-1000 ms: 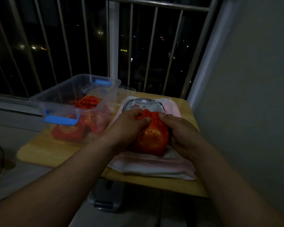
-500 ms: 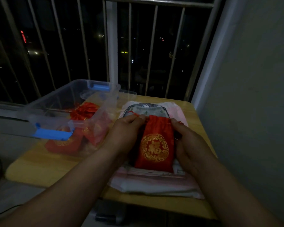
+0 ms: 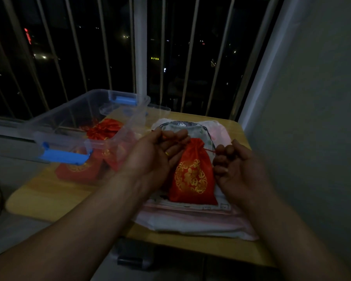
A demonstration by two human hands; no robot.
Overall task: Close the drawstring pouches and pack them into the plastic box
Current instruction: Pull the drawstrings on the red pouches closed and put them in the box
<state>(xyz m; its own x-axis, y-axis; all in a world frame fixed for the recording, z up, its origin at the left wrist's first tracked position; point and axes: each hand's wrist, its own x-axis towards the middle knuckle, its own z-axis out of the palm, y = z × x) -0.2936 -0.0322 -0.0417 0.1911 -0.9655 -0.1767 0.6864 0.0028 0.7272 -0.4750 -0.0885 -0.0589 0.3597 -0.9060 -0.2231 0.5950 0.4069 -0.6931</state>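
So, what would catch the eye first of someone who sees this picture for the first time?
The bright red drawstring pouch with a gold emblem, at centre over the folded cloth, stands out in the dim scene; the left grip and right grip each pinch its drawstring. To the left, the clear plastic box with blue latches holds more red pouches.

A home balcony at night: tall metal railing bars [image 3: 188,57] stand behind the small wooden bench [image 3: 39,191], city lights [image 3: 154,58] glimmer beyond them, and a plain plastered wall [image 3: 316,98] rises beside the bench.
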